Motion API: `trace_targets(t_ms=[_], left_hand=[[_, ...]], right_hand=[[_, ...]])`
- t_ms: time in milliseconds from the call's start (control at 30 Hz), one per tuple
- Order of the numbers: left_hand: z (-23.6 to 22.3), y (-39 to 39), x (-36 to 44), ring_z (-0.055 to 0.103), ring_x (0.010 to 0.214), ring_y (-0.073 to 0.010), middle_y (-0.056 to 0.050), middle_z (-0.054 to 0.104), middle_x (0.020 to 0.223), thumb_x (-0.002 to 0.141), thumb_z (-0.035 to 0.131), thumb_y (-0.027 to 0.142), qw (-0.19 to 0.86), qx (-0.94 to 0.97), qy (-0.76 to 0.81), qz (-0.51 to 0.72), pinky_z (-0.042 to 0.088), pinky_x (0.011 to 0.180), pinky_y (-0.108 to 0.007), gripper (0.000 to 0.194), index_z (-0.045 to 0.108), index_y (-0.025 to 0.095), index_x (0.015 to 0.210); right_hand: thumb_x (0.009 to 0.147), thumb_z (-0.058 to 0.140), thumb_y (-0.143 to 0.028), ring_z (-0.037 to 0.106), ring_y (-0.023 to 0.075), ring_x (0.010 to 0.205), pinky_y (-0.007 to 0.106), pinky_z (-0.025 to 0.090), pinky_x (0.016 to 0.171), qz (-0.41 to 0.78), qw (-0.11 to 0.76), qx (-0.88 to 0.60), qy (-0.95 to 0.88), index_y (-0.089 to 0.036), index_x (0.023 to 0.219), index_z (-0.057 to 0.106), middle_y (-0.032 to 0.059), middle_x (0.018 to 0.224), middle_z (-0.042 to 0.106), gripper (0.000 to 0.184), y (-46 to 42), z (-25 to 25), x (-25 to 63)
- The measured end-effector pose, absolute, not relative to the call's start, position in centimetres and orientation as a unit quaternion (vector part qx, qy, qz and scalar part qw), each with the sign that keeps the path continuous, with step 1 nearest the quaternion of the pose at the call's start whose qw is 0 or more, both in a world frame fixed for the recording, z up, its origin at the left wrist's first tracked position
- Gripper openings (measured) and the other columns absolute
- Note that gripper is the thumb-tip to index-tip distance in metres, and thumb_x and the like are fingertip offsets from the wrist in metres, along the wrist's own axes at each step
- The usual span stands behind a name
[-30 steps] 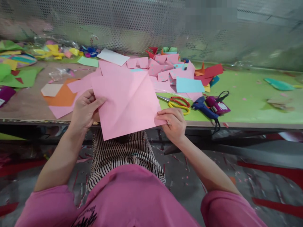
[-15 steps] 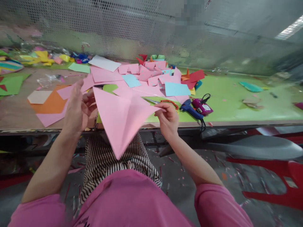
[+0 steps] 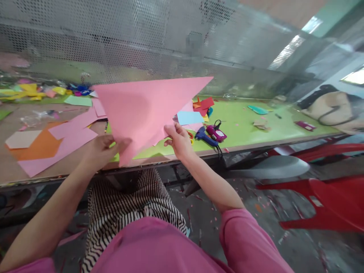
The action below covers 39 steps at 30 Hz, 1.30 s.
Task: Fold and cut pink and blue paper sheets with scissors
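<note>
I hold a pink paper sheet point(image 3: 145, 108) folded into a large triangle above the table's front edge. My left hand point(image 3: 104, 151) pinches its lower point. At the sheet's right lower edge, my right hand point(image 3: 179, 140) grips it with closed fingers. The triangle's long point reaches up and right toward the mesh wall. It hides part of the paper pile behind it.
Loose pink sheets point(image 3: 61, 138), an orange sheet point(image 3: 36, 146) and a light blue sheet point(image 3: 190, 117) lie on the table point(image 3: 256, 127). A blue glue gun point(image 3: 205, 135) and a purple device point(image 3: 216, 133) sit right of my hand. Red chairs point(image 3: 330, 204) stand at the right.
The pink sheet went from an open creased square to a folded triangle and rose in front of me. My view swung right, and both hands shifted to its lower edges.
</note>
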<state>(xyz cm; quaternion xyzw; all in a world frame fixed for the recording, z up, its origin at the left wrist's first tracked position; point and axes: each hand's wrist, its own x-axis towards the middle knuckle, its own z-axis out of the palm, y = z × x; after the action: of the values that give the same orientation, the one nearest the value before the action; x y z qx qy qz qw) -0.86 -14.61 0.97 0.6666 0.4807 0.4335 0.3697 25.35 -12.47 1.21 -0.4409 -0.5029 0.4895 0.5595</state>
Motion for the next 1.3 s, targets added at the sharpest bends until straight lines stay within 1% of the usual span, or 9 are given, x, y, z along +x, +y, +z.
trace_targets(t_ms=[133,267,367,633,933,1067,1133,1200,1300], left_hand=[[1.7,-15.1,0.0,0.066,0.076,-0.0202,-0.004,0.079,0.083,0.075,0.075,0.05,0.469,0.564,0.488,0.473,0.053,0.069,-0.033,0.028,0.079,0.022,0.079],[1.5,-16.3,-0.4,0.066,0.067,-0.0167,-0.003,0.08,0.08,0.073,0.078,0.044,0.576,0.528,0.491,0.385,0.054,0.063,-0.03,0.02,0.08,0.025,0.076],[0.9,-17.1,-0.9,0.068,0.066,-0.0172,-0.005,0.08,0.08,0.071,0.079,0.046,0.619,0.495,0.513,0.329,0.055,0.061,-0.029,0.022,0.081,0.024,0.075],[-0.8,-17.4,-1.1,0.071,0.071,-0.0175,-0.004,0.081,0.082,0.067,0.082,0.045,0.616,0.488,0.499,0.366,0.058,0.067,-0.03,0.029,0.079,0.021,0.082],[-1.2,-17.4,-2.0,0.069,0.066,-0.0161,-0.005,0.078,0.078,0.065,0.082,0.045,0.64,0.442,0.504,0.375,0.057,0.061,-0.027,0.035,0.077,0.018,0.087],[-1.3,-17.3,-2.1,0.062,0.056,-0.0129,-0.002,0.075,0.073,0.07,0.081,0.049,0.613,0.469,0.511,0.378,0.053,0.055,-0.024,0.061,0.071,0.015,0.12],[-1.1,-17.4,-1.9,0.067,0.065,-0.0162,-0.006,0.078,0.087,0.075,0.077,0.056,0.563,0.509,0.523,0.388,0.058,0.063,-0.028,0.089,0.049,0.015,0.148],[-0.8,-17.6,-1.7,0.073,0.095,-0.0247,-0.013,0.076,0.114,0.078,0.071,0.063,0.496,0.572,0.531,0.381,0.06,0.085,-0.039,0.099,0.035,0.017,0.158],[-0.5,-18.1,-1.2,0.055,0.135,-0.0365,-0.014,0.059,0.148,0.078,0.067,0.07,0.4,0.677,0.537,0.304,0.043,0.114,-0.054,0.082,0.057,0.023,0.145]], right_hand=[[0.076,0.074,-0.053,0.067,0.0181,0.09,0.033,0.061,0.073,0.492,0.529,-0.415,-0.553,-0.026,0.101,0.063,0.0029,0.102,0.071,0.039,-13.9,1.3,25.9],[0.072,0.076,-0.067,0.067,0.0246,0.109,0.044,0.057,0.094,0.468,0.545,-0.393,-0.574,-0.027,0.104,0.067,0.0073,0.114,0.073,0.052,-14.1,0.9,27.5],[0.059,0.084,-0.071,0.068,0.0247,0.1,0.044,0.058,0.09,0.467,0.559,-0.407,-0.551,-0.027,0.093,0.069,0.006,0.103,0.076,0.058,-14.2,0.4,28.0],[0.059,0.093,-0.05,0.065,0.0131,0.069,0.029,0.056,0.066,0.498,0.581,-0.471,-0.438,-0.025,0.077,0.077,-0.0018,0.082,0.077,0.035,-15.4,0.2,27.1],[0.068,0.086,-0.053,0.053,0.0091,0.056,0.025,0.043,0.055,0.511,0.538,-0.473,-0.474,-0.023,0.069,0.073,-0.0044,0.063,0.067,0.032,-15.5,0.0,27.6],[0.068,0.086,-0.053,0.057,0.0115,0.064,0.027,0.046,0.062,0.512,0.529,-0.475,-0.482,-0.024,0.074,0.074,-0.0029,0.069,0.069,0.032,-15.6,-0.2,27.5],[0.066,0.088,-0.051,0.059,0.0119,0.068,0.027,0.048,0.065,0.513,0.539,-0.466,-0.479,-0.024,0.076,0.075,-0.0024,0.074,0.072,0.031,-15.7,-0.2,27.2],[0.063,0.09,-0.05,0.061,0.0117,0.071,0.027,0.05,0.068,0.514,0.554,-0.456,-0.471,-0.025,0.077,0.076,-0.0024,0.078,0.073,0.031,-15.8,0.1,26.8],[0.06,0.092,-0.049,0.061,0.0115,0.07,0.027,0.051,0.067,0.508,0.576,-0.451,-0.454,-0.026,0.077,0.076,-0.0028,0.08,0.073,0.033,-15.9,0.8,26.3]])
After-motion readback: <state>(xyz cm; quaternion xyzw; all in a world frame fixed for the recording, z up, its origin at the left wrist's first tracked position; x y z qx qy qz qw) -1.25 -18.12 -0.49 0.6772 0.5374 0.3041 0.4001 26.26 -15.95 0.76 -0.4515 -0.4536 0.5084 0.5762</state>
